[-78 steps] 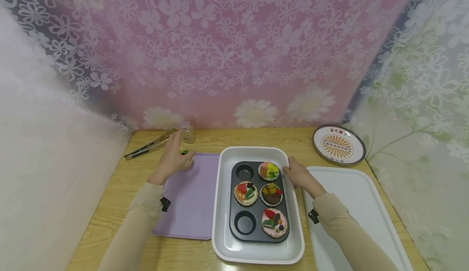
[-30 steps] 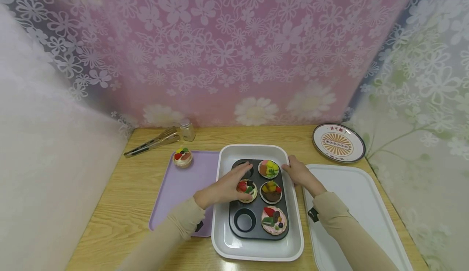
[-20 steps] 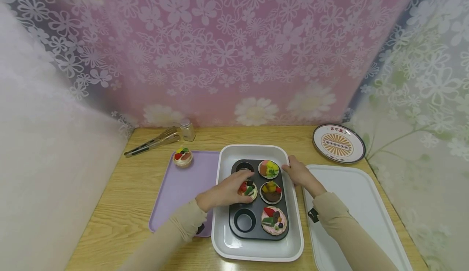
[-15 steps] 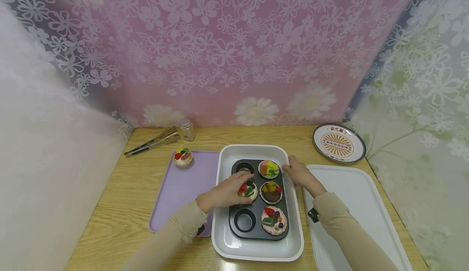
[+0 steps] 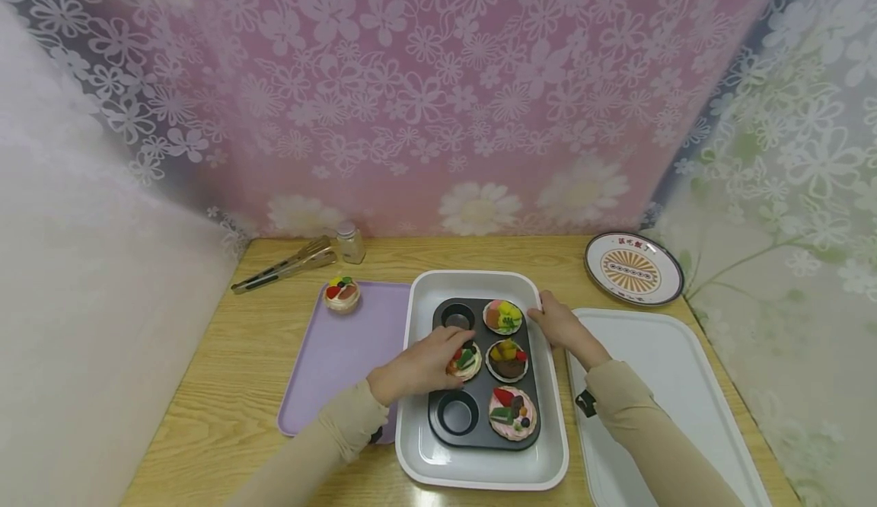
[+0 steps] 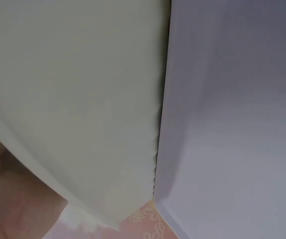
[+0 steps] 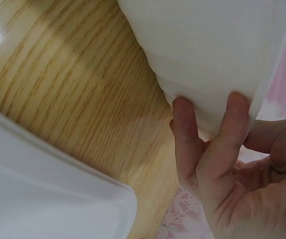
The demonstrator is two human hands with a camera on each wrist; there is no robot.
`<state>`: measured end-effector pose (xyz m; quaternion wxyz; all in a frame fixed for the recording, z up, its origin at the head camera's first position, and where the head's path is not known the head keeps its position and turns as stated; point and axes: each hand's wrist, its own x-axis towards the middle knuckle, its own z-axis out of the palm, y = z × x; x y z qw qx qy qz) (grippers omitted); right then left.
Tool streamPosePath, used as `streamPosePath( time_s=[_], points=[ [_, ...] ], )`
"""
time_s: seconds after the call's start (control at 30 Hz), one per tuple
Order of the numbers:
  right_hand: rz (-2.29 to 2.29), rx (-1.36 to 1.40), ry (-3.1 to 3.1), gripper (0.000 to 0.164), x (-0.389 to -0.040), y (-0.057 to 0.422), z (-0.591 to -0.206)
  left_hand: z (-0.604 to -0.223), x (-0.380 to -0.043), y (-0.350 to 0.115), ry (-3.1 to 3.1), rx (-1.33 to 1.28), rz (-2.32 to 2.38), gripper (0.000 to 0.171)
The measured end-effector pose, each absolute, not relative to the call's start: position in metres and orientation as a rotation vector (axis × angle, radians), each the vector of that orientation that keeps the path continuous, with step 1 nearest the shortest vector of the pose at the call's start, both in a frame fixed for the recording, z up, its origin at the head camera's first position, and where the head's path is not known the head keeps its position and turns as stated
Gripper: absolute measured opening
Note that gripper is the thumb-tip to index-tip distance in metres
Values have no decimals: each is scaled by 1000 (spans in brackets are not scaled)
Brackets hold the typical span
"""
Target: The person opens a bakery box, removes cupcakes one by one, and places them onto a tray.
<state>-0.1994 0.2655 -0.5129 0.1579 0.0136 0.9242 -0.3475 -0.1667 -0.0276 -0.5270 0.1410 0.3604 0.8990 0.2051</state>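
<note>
A pink flowered cloth point(image 5: 411, 111) hangs behind a wooden tabletop point(image 5: 205, 385). The left hand point(image 5: 423, 360) has its grip curled round a fruit tart point(image 5: 468, 364) in the middle cup of the left column of a muffin tin point(image 5: 479, 432). The tin lies in a white basin point(image 5: 479, 478), with three more tarts point(image 5: 508, 364) in its right column. The right hand point(image 5: 566, 326) pinches the basin's right wall. Another tart point(image 5: 342, 298) sits on a purple tray point(image 5: 342, 374), near tongs point(image 5: 284, 268).

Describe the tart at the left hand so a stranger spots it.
The deep white tray holds a black muffin pan. The tart sits midway down its left column, between two empty cups, the only tart with the left hand around it.
</note>
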Motion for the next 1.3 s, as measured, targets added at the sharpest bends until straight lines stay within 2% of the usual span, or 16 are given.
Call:
streamPosePath(
  time_s=[0.37, 0.93, 1.3],
  points=[
    [-1008, 26, 2643, 40, -198, 266, -512, -526, -168, -28, 2626, 1095, 533, 83],
    [-1003, 38, 2652, 39, -198, 264, -511, -529, -169, -26, 2646, 1040, 615, 83],
    [-1003, 38, 2649, 41, -197, 265, -512, -518, -172, -25, 2673, 999, 798, 78]
  ],
)
